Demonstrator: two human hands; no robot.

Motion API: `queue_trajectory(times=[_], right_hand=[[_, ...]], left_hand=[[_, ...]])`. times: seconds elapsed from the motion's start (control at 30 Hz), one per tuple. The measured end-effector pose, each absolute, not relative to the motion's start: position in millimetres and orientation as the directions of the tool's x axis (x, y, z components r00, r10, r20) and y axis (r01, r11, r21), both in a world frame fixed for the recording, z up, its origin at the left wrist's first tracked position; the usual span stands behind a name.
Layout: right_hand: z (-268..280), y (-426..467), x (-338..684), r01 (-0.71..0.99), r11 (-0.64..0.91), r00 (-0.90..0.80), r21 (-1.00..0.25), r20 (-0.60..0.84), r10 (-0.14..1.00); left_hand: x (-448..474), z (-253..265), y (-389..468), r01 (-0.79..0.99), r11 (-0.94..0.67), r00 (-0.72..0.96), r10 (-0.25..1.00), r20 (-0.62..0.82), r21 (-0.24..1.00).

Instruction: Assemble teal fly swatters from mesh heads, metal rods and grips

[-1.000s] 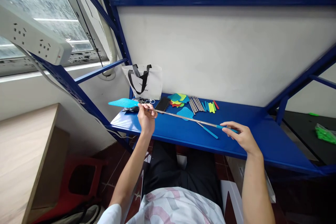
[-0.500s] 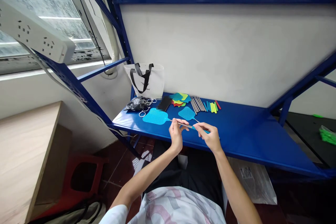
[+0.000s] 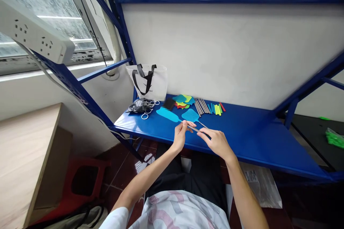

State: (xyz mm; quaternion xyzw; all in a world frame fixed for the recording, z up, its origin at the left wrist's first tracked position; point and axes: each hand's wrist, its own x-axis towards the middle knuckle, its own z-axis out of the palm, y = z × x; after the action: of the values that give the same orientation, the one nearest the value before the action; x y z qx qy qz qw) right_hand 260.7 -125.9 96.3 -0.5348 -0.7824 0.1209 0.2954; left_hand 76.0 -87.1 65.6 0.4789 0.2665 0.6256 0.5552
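Near the front edge of the blue table (image 3: 255, 132), a fly swatter with a light-blue head (image 3: 168, 114) and a thin metal rod is held in the air. My left hand (image 3: 180, 135) pinches the rod close to the head. Further down the rod, toward the handle end, my right hand (image 3: 216, 143) is closed; its fingers mostly hide the blue handle. Just beyond my hands lies a second blue fly swatter (image 3: 190, 115), its rod passing behind my right hand. Behind it are loose swatter heads (image 3: 184, 100) in a pile and several metal rods (image 3: 202, 106) in a row.
Blue handles (image 3: 211, 108), yellow-green handles (image 3: 218, 110) and a red handle (image 3: 223, 107) lie right of the rods. A black plastic bag (image 3: 137, 106), white rings (image 3: 145, 116) and a white tote bag (image 3: 161, 82) are at left. Blue frame posts flank the table.
The held swatter's head has turned more edge-on and shifted right. My right hand has changed its hold, and the blue handle that showed beneath its fingers is now mostly hidden.
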Motion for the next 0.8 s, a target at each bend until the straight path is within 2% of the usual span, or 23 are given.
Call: queue_trajectory(times=[0.17, 0.33, 0.5, 0.63, 0.8], right_hand=[[99, -123, 303, 0.802, 0.372, -0.216, -0.468, 0.353, 0.910], [91, -117, 387, 0.831, 0.191, -0.030, -0.522, 0.301, 0.953], [91, -123, 421, 0.750, 0.146, 0.065, -0.645, 0.292, 0.954], [99, -138, 425, 0.623, 0.147, 0.159, -0.768, 0.309, 0.938], [99, -145, 425, 0.361, 0.281, 0.326, -0.889, 0.403, 0.855]], left_hand=[[42, 85, -64, -0.493, -0.323, -0.098, 0.943, 0.317, 0.808], [-29, 101, -27, -0.592, -0.418, -0.374, 0.900, 0.225, 0.688], [-61, 108, -19, -0.582, -0.440, -0.340, 0.895, 0.287, 0.683], [-62, 111, -20, -0.603, -0.479, -0.351, 0.878, 0.326, 0.638], [-53, 108, -19, -0.601, -0.460, -0.359, 0.886, 0.294, 0.654]])
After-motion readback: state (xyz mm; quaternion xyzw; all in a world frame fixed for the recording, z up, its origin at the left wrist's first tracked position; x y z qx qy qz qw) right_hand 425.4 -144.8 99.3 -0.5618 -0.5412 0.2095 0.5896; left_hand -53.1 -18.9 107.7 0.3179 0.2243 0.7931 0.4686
